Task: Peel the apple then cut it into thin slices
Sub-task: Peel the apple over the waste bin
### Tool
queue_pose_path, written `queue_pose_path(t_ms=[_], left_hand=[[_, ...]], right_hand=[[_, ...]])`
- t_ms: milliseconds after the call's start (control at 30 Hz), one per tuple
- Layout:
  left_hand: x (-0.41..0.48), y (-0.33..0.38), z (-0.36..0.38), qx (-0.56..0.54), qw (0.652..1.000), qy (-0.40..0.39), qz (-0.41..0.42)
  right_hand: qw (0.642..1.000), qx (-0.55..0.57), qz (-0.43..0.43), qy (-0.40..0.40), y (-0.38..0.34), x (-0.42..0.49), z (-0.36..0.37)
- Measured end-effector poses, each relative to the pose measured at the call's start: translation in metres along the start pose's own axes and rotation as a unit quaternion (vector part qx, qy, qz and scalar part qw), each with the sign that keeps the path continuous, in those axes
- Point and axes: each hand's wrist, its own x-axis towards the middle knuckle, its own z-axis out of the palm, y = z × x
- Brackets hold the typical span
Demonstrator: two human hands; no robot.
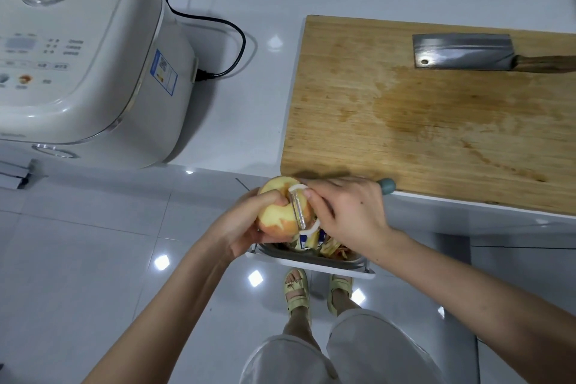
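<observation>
Head cam: mid-peel. Left hand [246, 229] wraps the apple [280, 210] at 6 o'clock, over the bin [311, 262]; right hand [346, 212] grips the peeler [300, 207], blade on the fruit. Red patches left, so I'd rotate, finish, then grab the cleaver [464, 51] at 2 o'clock.

A cream-white plastic rice cooker [78, 56] is set on the white glossy surface [249, 121], a black power cord [242, 40] plugged into its side.
</observation>
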Motion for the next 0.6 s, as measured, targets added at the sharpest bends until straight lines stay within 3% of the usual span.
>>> queue_pose_path(t_ms=[167, 333, 600], left_hand=[[0.0, -0.006, 0.005, 0.004, 0.999, 0.033, 0.03], [-0.001, -0.008, 0.001, -0.008, 1.0, -0.001, -0.008], [0.001, 0.007, -0.012, -0.055, 0.997, -0.059, -0.016]], right_hand=[[0.997, -0.04, -0.048, 0.036, -0.004, 0.0, 0.007], [0.997, -0.009, -0.06, 0.052, 0.007, -0.005, 0.011], [0.998, -0.053, -0.013, -0.025, 0.032, -0.016, 0.034]])
